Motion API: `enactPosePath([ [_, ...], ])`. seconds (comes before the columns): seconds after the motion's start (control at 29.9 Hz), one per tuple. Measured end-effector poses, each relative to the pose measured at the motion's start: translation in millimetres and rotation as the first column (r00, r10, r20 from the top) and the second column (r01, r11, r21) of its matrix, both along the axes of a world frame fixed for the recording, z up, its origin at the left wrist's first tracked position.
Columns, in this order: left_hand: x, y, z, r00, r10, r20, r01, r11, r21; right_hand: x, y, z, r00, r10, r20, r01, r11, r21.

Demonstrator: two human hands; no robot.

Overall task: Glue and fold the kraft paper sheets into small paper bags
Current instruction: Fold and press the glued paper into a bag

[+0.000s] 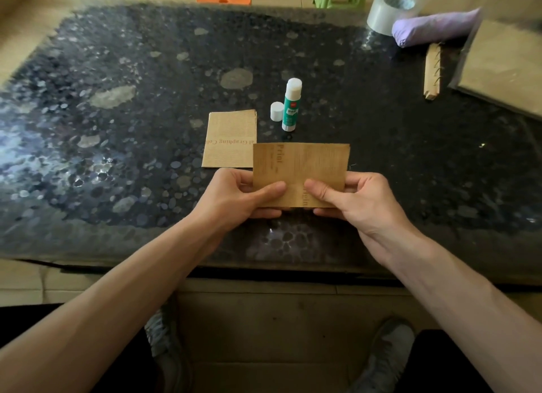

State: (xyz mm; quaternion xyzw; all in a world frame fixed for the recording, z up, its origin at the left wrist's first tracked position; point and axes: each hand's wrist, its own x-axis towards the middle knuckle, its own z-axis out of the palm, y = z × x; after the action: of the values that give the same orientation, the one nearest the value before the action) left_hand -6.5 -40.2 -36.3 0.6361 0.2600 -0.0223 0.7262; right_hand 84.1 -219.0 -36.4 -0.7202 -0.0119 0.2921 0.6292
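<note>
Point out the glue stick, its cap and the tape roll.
glue stick [291,112], head view, on its green label.
cap [277,111], head view, on its white side.
tape roll [384,15], head view, on its grey outer wall.

The kraft paper sheet [305,169] is seen to be thin brown paper, matt, with faint print on it. The stack of sheets [230,141] is made of the same matt paper, printed in reddish letters. The table top [146,99] is finished smooth and glossy, dark with a pebble pattern, and light is reflected in it. The glue stick [291,108] is cased in smooth green and white plastic, and its cap [276,111] is of white plastic too. The tape roll [391,11] looks like greyish film with a dull shine. The purple bundle [434,26] appears to be cloth. Wire rings are seen on the brown strip [431,70], whose material cannot be told.
</note>
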Motion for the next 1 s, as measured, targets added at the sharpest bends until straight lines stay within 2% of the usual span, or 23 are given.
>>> enactPosePath([
  [0.1, 1.3, 5.3, -0.7, 1.000, 0.010, -0.005, -0.010, 1.000, -0.001, 4.7, -2.7, 0.0, 0.999, -0.013, -0.045, 0.013, 1.000, -0.011],
  [0.3, 0.3, 7.5, 1.4, 0.999, 0.048, 0.019, -0.048, 0.999, 0.019, 9.1, -7.1, 3.3, 0.999, -0.014, -0.031, 0.014, 1.000, -0.004],
  [0.43, -1.5, 5.1, 0.7, 0.996, 0.083, 0.043, -0.084, 0.996, 0.012, 5.8, -4.7, 5.6, 0.999, 0.001, -0.049, 0.002, 0.998, 0.064],
  [0.5, -1.7, 0.1, 0.7, 0.996, 0.064, 0.055, -0.063, 0.998, -0.008, 1.3, -2.1, 4.4, 0.998, 0.031, -0.060, -0.027, 0.997, 0.074],
  [0.63, -2.1, -9.5, -1.5, 0.998, -0.056, 0.028, 0.056, 0.998, -0.011, -5.4, 1.9, 0.3, 0.999, 0.017, 0.039, -0.017, 1.000, -0.016],
  [0.77, -2.7, -7.6, -4.1, 1.000, -0.024, 0.007, 0.024, 1.000, 0.020, -10.2, 1.8, 0.9, 0.997, 0.061, 0.048, -0.060, 0.998, -0.007],
  [0.87, -3.4, -7.2, -3.0, 0.999, -0.028, -0.016, 0.028, 1.000, -0.012, -9.2, 1.8, 2.2, 0.996, 0.080, 0.046, -0.078, 0.996, -0.031],
  [1.0, -1.5, -2.4, -0.5, 1.000, -0.010, -0.011, 0.010, 1.000, -0.012, -4.0, -0.3, 4.6, 0.995, 0.090, -0.032, -0.090, 0.996, 0.000],
])
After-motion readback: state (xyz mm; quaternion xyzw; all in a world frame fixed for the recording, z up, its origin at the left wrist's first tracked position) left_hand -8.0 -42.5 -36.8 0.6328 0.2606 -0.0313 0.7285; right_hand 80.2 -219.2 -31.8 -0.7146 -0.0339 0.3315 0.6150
